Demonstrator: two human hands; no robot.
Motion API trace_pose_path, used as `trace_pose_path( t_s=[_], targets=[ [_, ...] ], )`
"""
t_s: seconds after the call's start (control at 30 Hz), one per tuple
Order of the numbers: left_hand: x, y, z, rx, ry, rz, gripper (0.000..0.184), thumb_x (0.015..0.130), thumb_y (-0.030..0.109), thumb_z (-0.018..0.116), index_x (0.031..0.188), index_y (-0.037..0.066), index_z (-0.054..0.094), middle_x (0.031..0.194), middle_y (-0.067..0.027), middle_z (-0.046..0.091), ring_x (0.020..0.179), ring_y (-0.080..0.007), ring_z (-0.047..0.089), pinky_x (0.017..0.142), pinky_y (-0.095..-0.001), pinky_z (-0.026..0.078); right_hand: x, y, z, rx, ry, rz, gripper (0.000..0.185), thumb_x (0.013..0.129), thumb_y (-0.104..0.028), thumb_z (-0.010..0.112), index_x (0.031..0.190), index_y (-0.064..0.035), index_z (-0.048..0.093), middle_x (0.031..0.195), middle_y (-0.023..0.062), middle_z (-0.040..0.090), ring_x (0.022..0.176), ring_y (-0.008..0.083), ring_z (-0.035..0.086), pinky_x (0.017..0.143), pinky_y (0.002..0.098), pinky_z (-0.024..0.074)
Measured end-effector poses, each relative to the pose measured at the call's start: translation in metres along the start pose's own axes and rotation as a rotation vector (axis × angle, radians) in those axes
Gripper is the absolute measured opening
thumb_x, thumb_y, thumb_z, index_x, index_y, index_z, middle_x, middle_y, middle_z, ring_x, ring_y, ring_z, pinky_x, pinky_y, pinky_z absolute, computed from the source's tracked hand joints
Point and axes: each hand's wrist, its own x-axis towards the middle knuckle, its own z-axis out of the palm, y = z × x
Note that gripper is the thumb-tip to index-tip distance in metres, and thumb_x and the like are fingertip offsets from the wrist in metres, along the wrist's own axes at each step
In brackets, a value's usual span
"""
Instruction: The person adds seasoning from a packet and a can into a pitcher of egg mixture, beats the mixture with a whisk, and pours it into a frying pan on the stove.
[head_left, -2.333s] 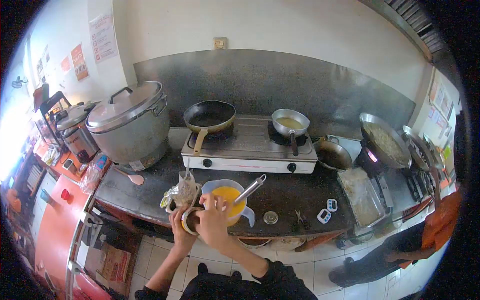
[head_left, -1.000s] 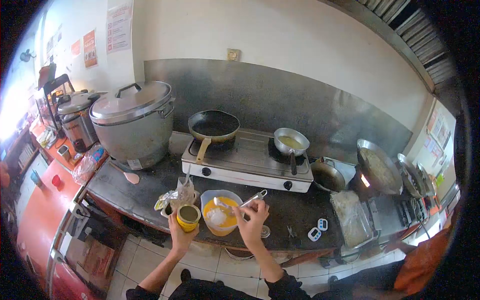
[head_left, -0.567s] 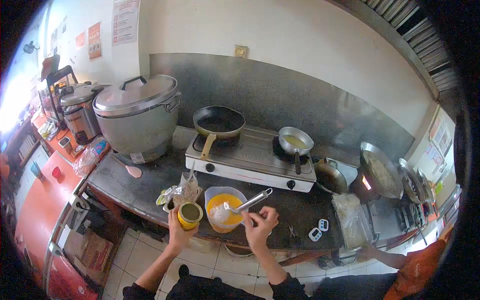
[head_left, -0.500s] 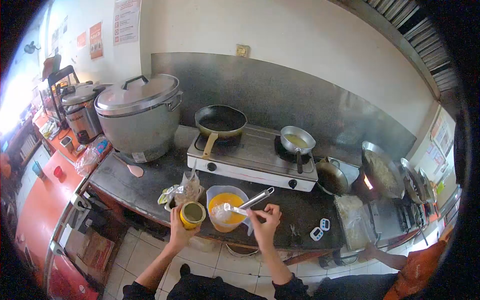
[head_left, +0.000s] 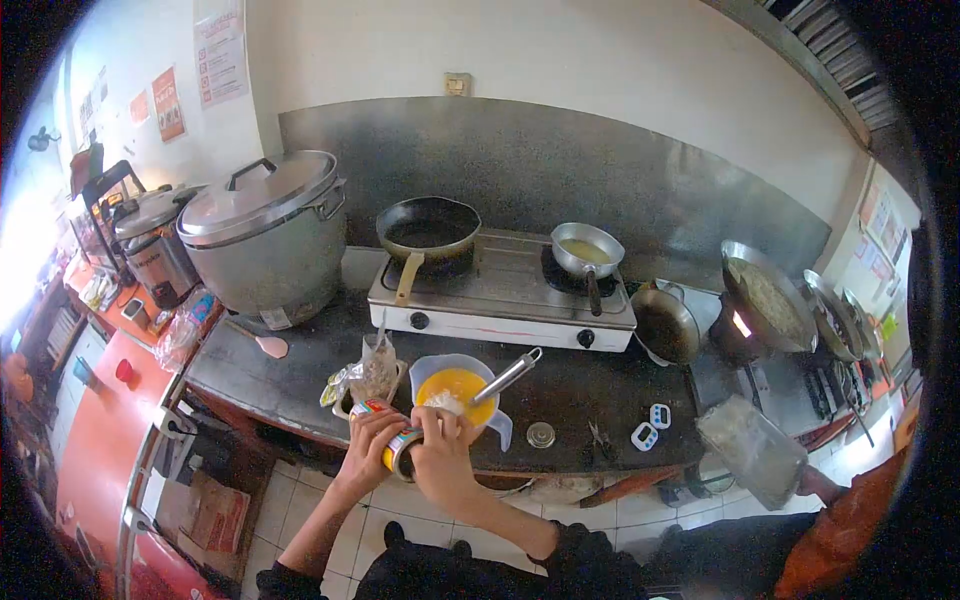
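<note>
A yellow can (head_left: 389, 457) with a coloured label is tipped toward the right, and my left hand (head_left: 368, 452) is wrapped around it. My right hand (head_left: 445, 462) is closed at the can's mouth, its fingers bent over the rim; whatever it pinches is hidden. Just beyond both hands stands a clear plastic jug (head_left: 421, 371) of orange-yellow liquid. White powder (head_left: 443, 402) sits on the liquid, partly behind my right fingers. A whisk with a metal handle (head_left: 508, 374) leans out of the jug to the right.
A round metal lid (head_left: 540, 434), scissors (head_left: 601, 440) and two timers (head_left: 645, 435) lie on the dark counter. Behind is a gas stove (head_left: 500, 318) with a frying pan (head_left: 428, 228) and saucepan (head_left: 587, 250). At right, another person's hand (head_left: 820, 486) holds a clear container (head_left: 752, 450).
My right hand has moved left from above the jug to the can, and the white spoon it held is out of sight. The can is now tilted. The other person's container has lifted and shifted.
</note>
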Motion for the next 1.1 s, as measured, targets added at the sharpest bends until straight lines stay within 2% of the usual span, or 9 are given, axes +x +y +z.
trace_pose_path(
  t_s=[0.17, 0.47, 0.5, 0.63, 0.73, 0.87, 0.9, 1.0, 1.1],
  targets=[
    [-0.002, 0.001, 0.007, -0.007, 0.101, -0.093, 0.067, 0.059, 0.01, 0.077, 0.117, 0.005, 0.044, 0.115, -0.0125, 0.05, 0.108, -0.0316, 0.049, 0.092, -0.0449, 0.037, -0.005, 0.013, 0.031, 0.326, 0.067, 0.198, 0.013, 0.059, -0.012, 0.071, 0.069, -0.0054, 0.068, 0.104, 0.0072, 0.042, 0.103, 0.0288, 0.04, 0.086, 0.0436, 0.0284],
    [-0.011, 0.004, 0.022, -0.161, 0.163, -0.541, 0.083, 0.053, 0.008, 0.081, 0.124, 0.004, 0.037, 0.114, -0.016, 0.043, 0.11, -0.0352, 0.042, 0.093, -0.0431, 0.038, -0.004, 0.058, 0.031, 0.572, 0.231, 0.366, 0.023, 0.065, -0.032, 0.078, 0.072, -0.0105, 0.072, 0.095, 0.0081, 0.045, 0.096, 0.0251, 0.044, 0.084, 0.0383, 0.035],
    [-0.013, 0.0, 0.025, -0.133, 0.132, -0.554, 0.084, 0.053, 0.007, 0.081, 0.124, 0.003, 0.036, 0.113, -0.0162, 0.042, 0.109, -0.0355, 0.043, 0.093, -0.0421, 0.039, -0.004, 0.062, 0.028, 0.509, 0.201, 0.404, 0.026, 0.065, -0.033, 0.079, 0.072, -0.0093, 0.072, 0.093, 0.0078, 0.047, 0.094, 0.0242, 0.044, 0.084, 0.0341, 0.0376],
    [-0.015, -0.007, 0.04, -0.149, 0.163, -0.635, 0.082, 0.055, 0.008, 0.08, 0.124, 0.003, 0.036, 0.111, -0.0165, 0.042, 0.107, -0.0347, 0.044, 0.092, -0.042, 0.038, -0.006, 0.092, 0.032, 0.506, 0.209, 0.463, 0.028, 0.064, -0.033, 0.079, 0.073, -0.0082, 0.072, 0.09, 0.0067, 0.047, 0.093, 0.0222, 0.044, 0.082, 0.0336, 0.0379],
    [-0.019, -0.011, 0.046, -0.203, 0.185, -0.699, 0.081, 0.056, 0.01, 0.079, 0.123, 0.002, 0.036, 0.11, -0.0166, 0.043, 0.106, -0.0347, 0.044, 0.091, -0.0421, 0.038, -0.005, 0.1, 0.023, 0.452, 0.335, 0.46, 0.026, 0.065, -0.031, 0.079, 0.071, -0.0072, 0.071, 0.087, 0.006, 0.046, 0.089, 0.0226, 0.043, 0.079, 0.0343, 0.0373],
    [-0.03, -0.019, 0.05, -0.244, 0.229, -0.72, 0.081, 0.056, 0.011, 0.08, 0.123, 0.0, 0.035, 0.11, -0.0168, 0.043, 0.106, -0.0345, 0.045, 0.091, -0.0418, 0.038, -0.022, 0.095, 0.027, -0.105, 0.402, 0.136, 0.017, 0.072, -0.027, 0.074, 0.084, -0.0167, 0.07, 0.084, 0.0025, 0.043, 0.084, 0.0194, 0.042, 0.072, 0.0389, 0.0319],
    [-0.032, -0.02, 0.05, -0.254, 0.23, -0.722, 0.081, 0.056, 0.011, 0.08, 0.123, 0.0, 0.035, 0.11, -0.0168, 0.043, 0.106, -0.0344, 0.045, 0.091, -0.0416, 0.038, -0.036, 0.102, 0.048, -0.309, 0.292, 0.043, 0.016, 0.075, -0.027, 0.071, 0.089, -0.0221, 0.067, 0.084, -0.0001, 0.041, 0.083, 0.0178, 0.04, 0.071, 0.0386, 0.029],
    [-0.03, -0.017, 0.042, -0.181, 0.21, -0.737, 0.081, 0.057, 0.011, 0.08, 0.123, -0.001, 0.035, 0.11, -0.0169, 0.043, 0.106, -0.0343, 0.045, 0.092, -0.0412, 0.038, -0.048, 0.101, 0.055, -0.55, 0.473, -0.204, 0.015, 0.075, -0.029, 0.071, 0.089, -0.0229, 0.068, 0.083, -0.0019, 0.04, 0.081, 0.0175, 0.039, 0.073, 0.0385, 0.0283],
    [-0.031, -0.019, 0.04, -0.221, 0.216, -0.745, 0.081, 0.056, 0.011, 0.08, 0.123, -0.001, 0.035, 0.111, -0.0168, 0.043, 0.106, -0.0342, 0.045, 0.092, -0.0409, 0.038, -0.055, 0.104, 0.055, -0.525, 0.451, -0.183, 0.019, 0.075, -0.031, 0.07, 0.092, -0.0222, 0.068, 0.082, -0.0037, 0.039, 0.082, 0.0163, 0.041, 0.075, 0.0386, 0.0281]
  ],
)
